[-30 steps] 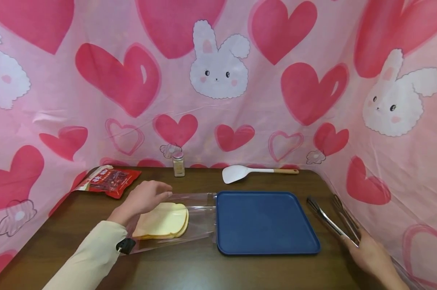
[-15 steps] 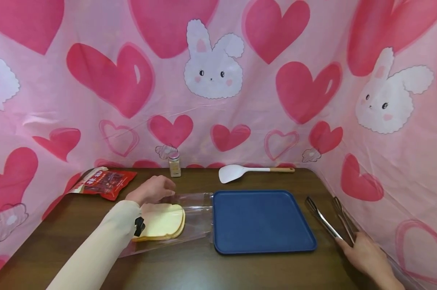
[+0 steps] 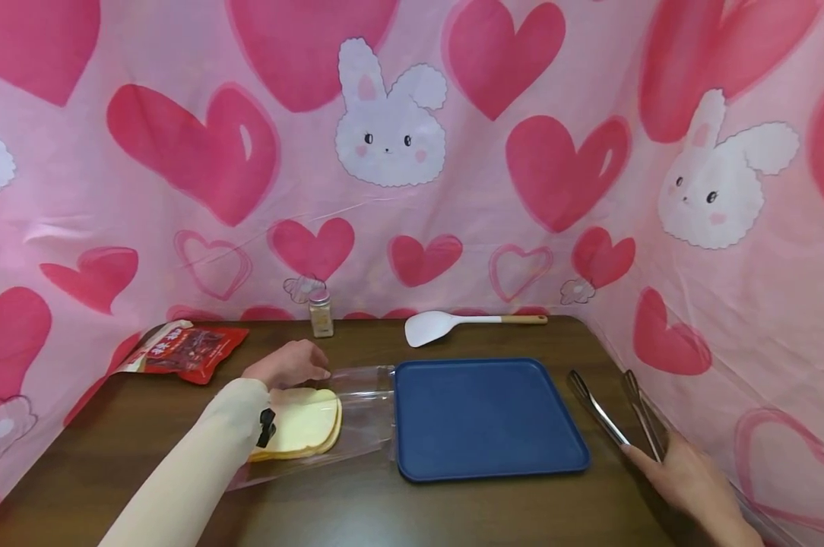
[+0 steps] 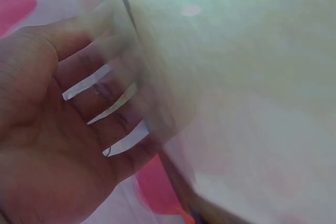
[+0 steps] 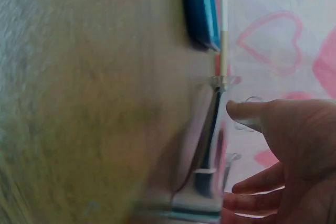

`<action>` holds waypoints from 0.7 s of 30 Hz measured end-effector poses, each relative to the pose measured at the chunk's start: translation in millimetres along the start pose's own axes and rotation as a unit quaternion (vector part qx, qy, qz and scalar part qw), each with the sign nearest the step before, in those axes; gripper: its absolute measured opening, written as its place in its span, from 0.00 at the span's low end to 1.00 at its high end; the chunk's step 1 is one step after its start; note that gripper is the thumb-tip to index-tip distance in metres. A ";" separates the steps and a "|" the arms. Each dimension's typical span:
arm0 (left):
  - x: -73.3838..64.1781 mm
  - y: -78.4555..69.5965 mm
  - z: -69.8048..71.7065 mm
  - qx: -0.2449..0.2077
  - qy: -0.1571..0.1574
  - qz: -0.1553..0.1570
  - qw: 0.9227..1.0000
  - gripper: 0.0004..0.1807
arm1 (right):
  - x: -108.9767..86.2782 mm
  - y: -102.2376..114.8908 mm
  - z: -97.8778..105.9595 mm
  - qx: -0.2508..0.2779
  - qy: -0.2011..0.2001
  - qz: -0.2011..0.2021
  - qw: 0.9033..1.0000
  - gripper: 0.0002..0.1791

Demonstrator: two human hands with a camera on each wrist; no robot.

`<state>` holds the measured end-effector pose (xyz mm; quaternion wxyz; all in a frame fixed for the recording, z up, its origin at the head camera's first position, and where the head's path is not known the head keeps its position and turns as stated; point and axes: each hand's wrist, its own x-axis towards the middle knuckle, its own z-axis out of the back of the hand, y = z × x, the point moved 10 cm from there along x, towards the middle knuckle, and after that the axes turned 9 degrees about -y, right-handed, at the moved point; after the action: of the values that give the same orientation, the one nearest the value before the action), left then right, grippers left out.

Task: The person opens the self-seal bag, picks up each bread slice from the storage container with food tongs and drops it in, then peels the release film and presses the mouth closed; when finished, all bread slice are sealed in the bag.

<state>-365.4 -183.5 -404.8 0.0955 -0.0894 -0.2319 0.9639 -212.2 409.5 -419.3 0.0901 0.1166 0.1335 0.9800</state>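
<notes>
In the head view, my left hand reaches over a clear plastic bag of sliced bread, fingers at the bag's far edge. The left wrist view shows that hand's fingers fairly straight and spread behind blurry film. On the right side of the table, my right hand grips the metal tongs near their handle end, thumb over one arm. The tongs' arms are spread, with their dark tips pointing away from me. A blue tray lies between the bag and the tongs.
A white spatula with a wooden handle lies behind the tray. At the back stand a small seasoning jar and, far left, a red food packet. Heart-printed pink cloth surrounds the brown table on the back and sides.
My left hand has moved right and forward, its fingers lowering to the bag's far edge. My right thumb has come over the tongs' arm. The head view has turned slightly right.
</notes>
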 end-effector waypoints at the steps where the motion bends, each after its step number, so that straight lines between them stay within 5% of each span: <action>1: 0.4 0.0 -1.6 0.003 0.003 -0.006 1.000 0.17 | -0.4 4.0 4.7 -0.001 -0.019 0.010 1.000 0.42; 7: 1.1 2.1 -6.7 -0.016 0.007 -0.017 1.000 0.08 | -8.5 43.6 34.8 -0.010 -0.146 0.057 0.988 0.35; 14: -2.9 6.3 -6.9 -0.063 0.012 -0.027 0.998 0.07 | -24.7 99.8 46.3 0.043 -0.221 0.115 0.967 0.25; 17: -4.5 5.0 -3.6 -0.072 0.009 -0.038 0.997 0.07 | -26.9 117.8 43.1 0.064 -0.220 0.128 0.965 0.23; 21: -5.7 2.1 2.5 -0.091 -0.009 -0.061 0.994 0.09 | -26.0 135.4 29.0 0.082 -0.173 0.117 0.974 0.24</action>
<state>-360.7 -187.7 -402.8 0.1434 -0.0750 -0.3246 0.9319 -199.6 282.6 -359.2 -0.0137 0.3063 0.1808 0.9345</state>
